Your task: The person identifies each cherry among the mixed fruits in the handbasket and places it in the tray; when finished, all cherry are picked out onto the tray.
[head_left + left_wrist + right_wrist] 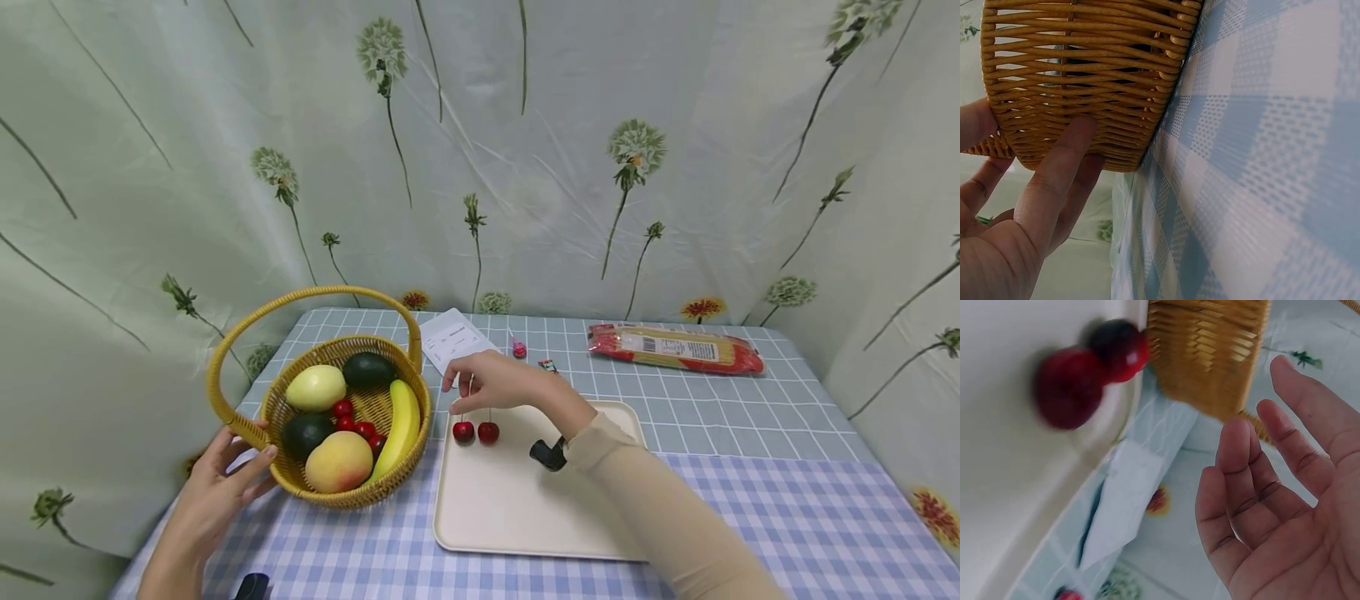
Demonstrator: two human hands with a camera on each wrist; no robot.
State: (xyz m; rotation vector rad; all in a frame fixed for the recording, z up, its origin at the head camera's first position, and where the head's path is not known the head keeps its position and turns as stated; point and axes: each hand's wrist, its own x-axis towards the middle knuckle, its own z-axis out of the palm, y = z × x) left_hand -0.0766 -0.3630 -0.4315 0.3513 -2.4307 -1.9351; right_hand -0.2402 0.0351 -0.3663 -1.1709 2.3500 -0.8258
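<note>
My left hand (225, 479) is at the left side of a yellow wicker basket (360, 498), by the foot of its handle. In the left wrist view, extended fingers (1054, 175) touch the woven outer wall. Inside lie a banana (401, 429), a peach (339, 461), a pale yellow-green fruit (316, 387), dark green fruits (369, 370) and several small red fruits (365, 429). My right hand (495, 382) hovers over the back left of a cream tray (525, 508), fingers loosely bent with nothing between them. Two dark red cherries (1069, 387) with thin stems are on the tray just below.
A white printed paper (453, 333) lies behind the tray, near a pink lollipop (519, 348) and a small wrapped sweet (548, 366). A red-ended pack of noodles (675, 347) is at the back right. The basket's tall handle (322, 292) arches above the fruit.
</note>
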